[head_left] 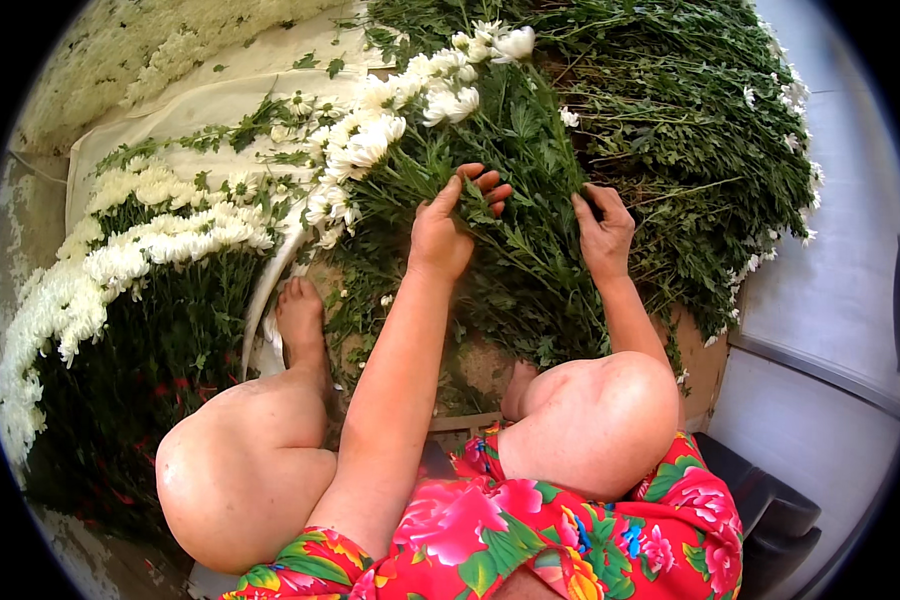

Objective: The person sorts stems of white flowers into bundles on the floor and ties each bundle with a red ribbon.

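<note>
From where I stand, it looks like bunching flower stems (530, 150): right hand (606, 232) pinching them, left hand (448, 225) in a loosely curled grip, hold unclear; next calls for gentle evening.

right: pale panels (825, 190) | left: mottled grey surface (15, 240) | light: bright

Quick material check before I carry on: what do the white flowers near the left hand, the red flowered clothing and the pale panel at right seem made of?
White flowers: probably fresh plant matter; leafy stems, loose leaves scattered nearby.
Red flowered clothing: woven fabric, perhaps cotton; printed pattern, soft folds.
Pale panel: smooth, faintly glossy; painted metal or plastic, can't tell which.
</note>
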Tool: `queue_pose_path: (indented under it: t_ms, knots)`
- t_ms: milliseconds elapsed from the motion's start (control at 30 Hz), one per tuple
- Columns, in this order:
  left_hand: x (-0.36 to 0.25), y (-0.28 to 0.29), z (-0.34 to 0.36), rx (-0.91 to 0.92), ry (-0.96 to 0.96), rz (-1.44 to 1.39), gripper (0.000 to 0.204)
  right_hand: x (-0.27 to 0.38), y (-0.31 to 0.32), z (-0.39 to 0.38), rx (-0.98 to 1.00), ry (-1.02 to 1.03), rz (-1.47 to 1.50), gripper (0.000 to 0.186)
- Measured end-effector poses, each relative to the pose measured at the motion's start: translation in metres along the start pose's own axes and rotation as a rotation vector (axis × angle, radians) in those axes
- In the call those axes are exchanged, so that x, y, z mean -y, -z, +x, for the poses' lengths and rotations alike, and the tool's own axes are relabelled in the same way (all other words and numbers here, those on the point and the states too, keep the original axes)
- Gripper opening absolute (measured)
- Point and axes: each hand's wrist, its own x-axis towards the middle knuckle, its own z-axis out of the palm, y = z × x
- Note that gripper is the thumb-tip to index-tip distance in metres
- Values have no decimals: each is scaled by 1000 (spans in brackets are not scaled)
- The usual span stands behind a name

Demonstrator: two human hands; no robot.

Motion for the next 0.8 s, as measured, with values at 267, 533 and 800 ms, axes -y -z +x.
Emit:
queue_pose_path:
  t_ms: [267, 533, 800]
  knots:
    - [9, -15, 0, -47, -68, -75, 31, 33, -3, -38, 190, 117, -6, 19]
    - [8, 0, -3, -46, -25, -61, 32, 49, -6, -33, 326, 200, -160, 15]
    - [12, 3, -1, -108, -24, -49, 29, 13, -23, -19, 239, 60, -24, 21]
